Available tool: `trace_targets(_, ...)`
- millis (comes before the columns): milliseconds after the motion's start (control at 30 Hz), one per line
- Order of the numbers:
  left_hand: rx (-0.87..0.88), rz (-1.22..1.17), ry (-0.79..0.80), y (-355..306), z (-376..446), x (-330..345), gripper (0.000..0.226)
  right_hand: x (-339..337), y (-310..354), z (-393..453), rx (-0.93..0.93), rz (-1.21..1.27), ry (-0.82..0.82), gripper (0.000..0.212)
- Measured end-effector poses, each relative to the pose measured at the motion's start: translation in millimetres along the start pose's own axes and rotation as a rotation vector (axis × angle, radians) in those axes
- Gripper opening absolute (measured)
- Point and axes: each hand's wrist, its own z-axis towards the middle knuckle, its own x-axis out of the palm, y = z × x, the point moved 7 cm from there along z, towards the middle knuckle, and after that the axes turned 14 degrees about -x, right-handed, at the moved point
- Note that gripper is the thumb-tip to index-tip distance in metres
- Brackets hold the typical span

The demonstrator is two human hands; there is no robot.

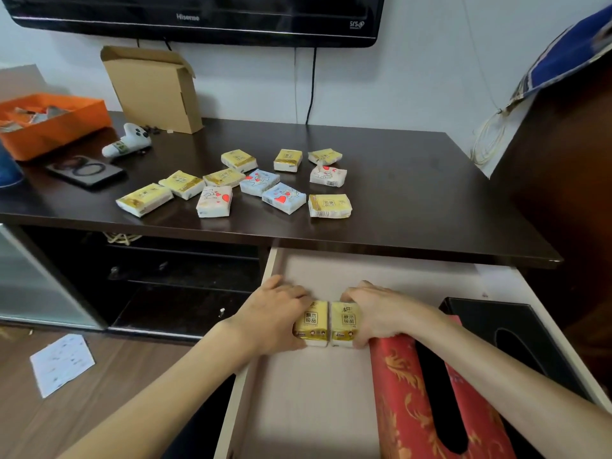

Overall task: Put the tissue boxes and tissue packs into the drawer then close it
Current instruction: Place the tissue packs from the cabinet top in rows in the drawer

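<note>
Two packs (328, 323) are gripped, one per closed hand, left (271, 314) and right (381, 314), and set mid-drawer (298, 409); next, more are to be fetched from the desk (414, 193).

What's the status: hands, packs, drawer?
Left hand and right hand each on a yellow tissue pack, side by side in the open drawer. Red tissue box already in. Eleven packs on the tabletop. Nothing blocking.

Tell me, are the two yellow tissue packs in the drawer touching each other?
Touching. The head view shows the left yellow pack and right yellow pack pressed side by side, no gap, between both hands.
</note>
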Motion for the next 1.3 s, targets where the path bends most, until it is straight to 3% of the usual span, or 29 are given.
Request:
trace_targets(133,0.021,0.022,-0.027,-2.3,-0.8,2.2,0.067,-0.2,-1.0,0.5,-0.034,0.041,-0.075,0.088)
trace_targets(367,0.033,0.023,-0.034,-3.0,-1.9,2.5,0.074,-1.6,1.3,1.3,-0.051,0.018,-0.073,0.079)
trace_targets(533,0.026,-0.119,-0.054,-1.0,-6.4,-13.8,0.081,-9.5,0.5,-4.2,-0.060,0.082,-0.127,0.102)
trace_targets(600,0.008,-0.242,-0.069,0.3,-10.4,-25.6,0.076,-17.0,3.0,-11.9,-0.088,0.143,-0.214,0.093)
trace_targets(667,-0.019,-0.380,-0.130,8.5,-15.6,-41.1,0.063,-32.1,8.5,-20.6,-0.157,0.206,-0.375,0.068)
trace_targets(800,-0.146,-0.502,-0.297,50.0,-12.9,-80.2,0.037,-85.4,18.0,-29.7,-0.277,0.244,-0.734,0.034)
trace_targets(900,-0.231,-0.476,-0.352,79.8,10.5,-106.4,0.036,-128.4,14.8,-15.9,-0.277,0.185,-0.859,0.024)
trace_targets(1100,-0.543,-0.299,-0.339,151.4,43.5,-121.4,0.048,-150.3,1.2,31.7,-0.070,0.057,-0.778,0.040)
trace_targets(1200,-0.692,-0.270,-0.255,181.9,41.6,-111.9,0.048,-158.3,16.6,46.9,-0.105,0.025,-0.810,0.041)
trace_targets(1300,-0.724,-0.299,-0.150,192.8,32.4,-92.5,0.042,-170.8,41.0,64.7,-0.184,0.014,-0.800,0.042)
